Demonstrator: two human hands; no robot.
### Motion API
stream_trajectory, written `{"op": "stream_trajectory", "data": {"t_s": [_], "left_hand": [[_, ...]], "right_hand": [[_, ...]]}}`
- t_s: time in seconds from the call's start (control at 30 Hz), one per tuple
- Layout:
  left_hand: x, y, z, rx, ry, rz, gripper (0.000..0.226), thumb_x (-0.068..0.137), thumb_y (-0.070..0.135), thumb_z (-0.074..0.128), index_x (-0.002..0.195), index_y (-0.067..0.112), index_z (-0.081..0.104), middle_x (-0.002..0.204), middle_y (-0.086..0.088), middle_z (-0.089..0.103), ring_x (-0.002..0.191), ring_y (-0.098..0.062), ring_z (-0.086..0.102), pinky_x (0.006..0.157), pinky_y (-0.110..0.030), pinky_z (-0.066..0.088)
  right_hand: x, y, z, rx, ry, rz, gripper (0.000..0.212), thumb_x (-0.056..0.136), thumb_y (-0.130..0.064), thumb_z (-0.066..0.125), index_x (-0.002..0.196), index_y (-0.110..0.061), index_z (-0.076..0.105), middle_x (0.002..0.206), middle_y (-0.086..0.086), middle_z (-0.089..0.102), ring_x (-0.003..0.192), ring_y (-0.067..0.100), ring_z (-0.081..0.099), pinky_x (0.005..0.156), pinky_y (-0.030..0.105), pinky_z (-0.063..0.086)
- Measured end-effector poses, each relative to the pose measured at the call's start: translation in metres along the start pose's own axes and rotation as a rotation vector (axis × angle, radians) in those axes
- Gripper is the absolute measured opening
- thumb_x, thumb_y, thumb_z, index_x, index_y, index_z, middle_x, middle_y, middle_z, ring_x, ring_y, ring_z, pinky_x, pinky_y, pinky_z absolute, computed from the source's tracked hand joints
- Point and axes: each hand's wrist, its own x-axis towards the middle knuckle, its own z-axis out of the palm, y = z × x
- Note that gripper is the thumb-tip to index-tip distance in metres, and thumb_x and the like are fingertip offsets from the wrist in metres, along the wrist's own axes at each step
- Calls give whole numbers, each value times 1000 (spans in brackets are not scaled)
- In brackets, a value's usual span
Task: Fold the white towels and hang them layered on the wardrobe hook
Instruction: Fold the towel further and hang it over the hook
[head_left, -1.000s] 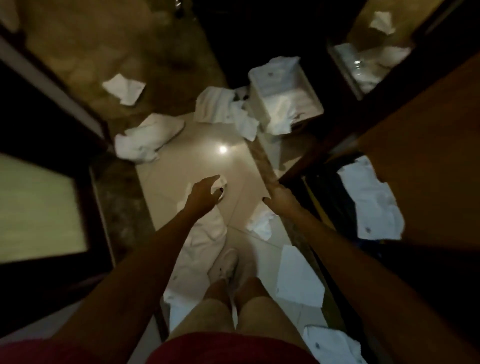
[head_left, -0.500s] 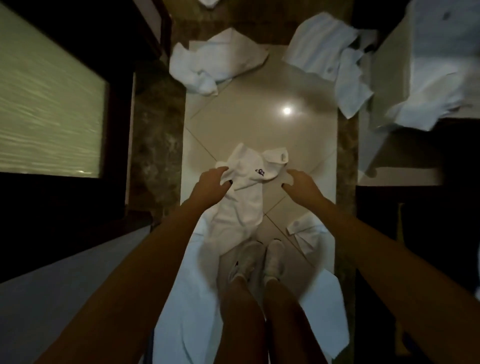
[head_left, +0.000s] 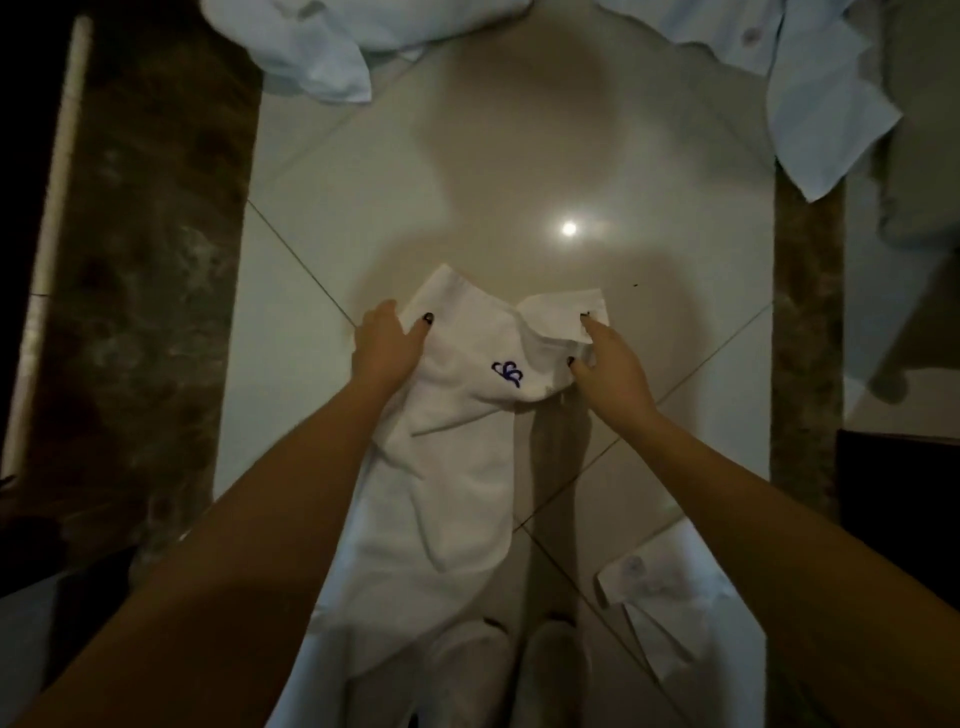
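Note:
A white towel (head_left: 457, 467) with a small blue embroidered mark hangs lengthwise over the tiled floor in front of me. My left hand (head_left: 384, 348) grips its upper left corner, thumb on top of the cloth. My right hand (head_left: 608, 364) pinches the crumpled upper right corner, which is folded over. The towel's lower end trails down toward my feet. No wardrobe hook is in view.
More white towels lie on the floor: one at the top left (head_left: 311, 47), one at the top right (head_left: 821, 104), one at the lower right (head_left: 675, 613). Dark marble strips (head_left: 150, 291) border the pale tiles. My white shoes (head_left: 550, 670) stand at the bottom.
The camera has dropped closer to the floor. My right hand has reached the towel and taken its right corner; my left hand has kept its grip and the top edge is spread wider.

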Motion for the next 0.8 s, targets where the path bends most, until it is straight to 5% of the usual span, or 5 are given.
{"op": "stream_trajectory", "data": {"t_s": [0.13, 0.2, 0.3, 0.57, 0.8], "left_hand": [[29, -13, 27, 61, -45, -7, 62, 91, 49, 60, 137, 10, 45, 135, -15, 53, 124, -33, 51, 101, -42, 42], [25, -10, 35, 126, -93, 20, 31, 91, 43, 63, 99, 14, 57, 106, -12, 62, 106, -32, 59, 80, -35, 43], [-8, 2, 36, 96, -108, 73, 38, 92, 33, 63, 65, 21, 39, 68, -1, 46, 79, -29, 55, 64, -31, 31], [-134, 82, -66, -201, -106, 105, 32, 91, 16, 61, 70, 15, 37, 70, -3, 39, 70, -20, 39, 65, -32, 29], [-250, 172, -213, -338, -190, 168, 8, 90, 7, 59, 88, 6, 52, 79, -9, 46, 76, -21, 45, 65, -31, 39]], "right_hand": [[28, 18, 22, -26, -139, 78, 43, 97, -13, 56, 139, -11, 50, 138, 13, 54, 116, 27, 54, 91, 34, 43], [24, 24, 27, -42, -143, 111, 13, 98, -14, 55, 98, -5, 64, 102, 17, 64, 88, 25, 55, 74, 30, 42], [-6, 29, 16, -4, -99, 76, 32, 99, -15, 54, 68, -5, 49, 69, 11, 50, 67, 24, 47, 63, 30, 35], [-125, -13, -98, 127, -12, 86, 34, 103, -20, 48, 90, 9, 59, 82, 23, 59, 74, 25, 51, 64, 33, 35], [-235, -102, -226, 176, 108, 28, 34, 103, -22, 47, 76, -3, 49, 68, 14, 50, 66, 25, 49, 58, 32, 33]]}}
